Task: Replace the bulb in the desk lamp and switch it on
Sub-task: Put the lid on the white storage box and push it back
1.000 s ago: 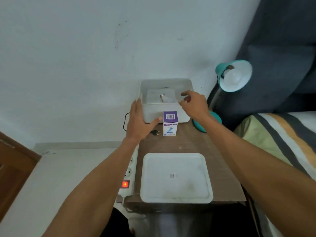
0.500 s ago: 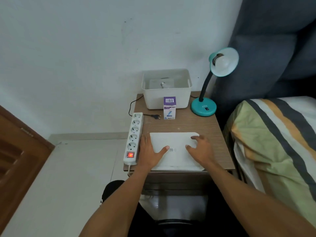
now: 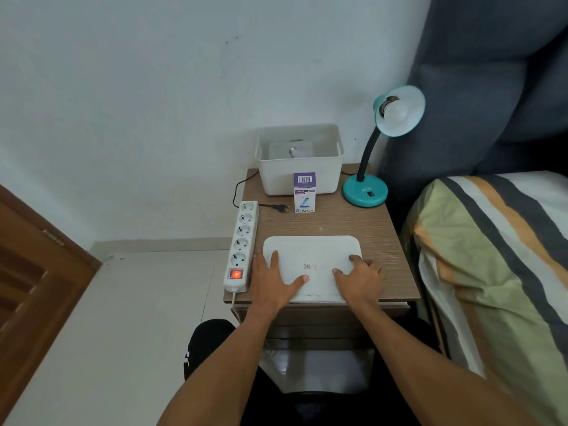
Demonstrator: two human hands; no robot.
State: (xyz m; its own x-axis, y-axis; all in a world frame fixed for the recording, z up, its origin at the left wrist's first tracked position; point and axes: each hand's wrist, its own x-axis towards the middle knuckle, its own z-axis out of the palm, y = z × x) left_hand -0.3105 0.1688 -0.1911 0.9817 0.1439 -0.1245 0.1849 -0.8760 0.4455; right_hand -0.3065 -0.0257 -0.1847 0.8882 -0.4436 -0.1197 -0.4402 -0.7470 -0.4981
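Resting flat on the white lid (image 3: 312,256) at the desk's near edge, the left hand (image 3: 272,279) and right hand (image 3: 359,276) both lie with fingers spread and straight, each grip loose and closed on nothing. The desk lamp (image 3: 365,192) stands at the far right corner of the desk (image 3: 378,241), its teal shade tipped up with a bulb (image 3: 396,110) seated in the socket. Another bulb (image 3: 296,152) lies inside the open white bin (image 3: 299,176) at the far edge, and a small bulb box (image 3: 304,192) stands upright just in front of the bin. The lamp's plug (image 3: 281,207) lies loose on the desk beside the power strip (image 3: 241,244), which runs along the left edge with its red switch lit.

Several things could go awry from here, by my reckoning. The lid overhangs nothing, yet a careless push could slide it off the near edge. Reaching across for the lamp, a forearm might knock the upright box over. The strip is live, so plugging the lamp in before the swap is finished would put current at the socket. Which bulb is the fresh one I cannot tell; picking the wrong one wastes the whole effort. Glass gripped too hard, or twisted crooked, may crack or bind in the thread.
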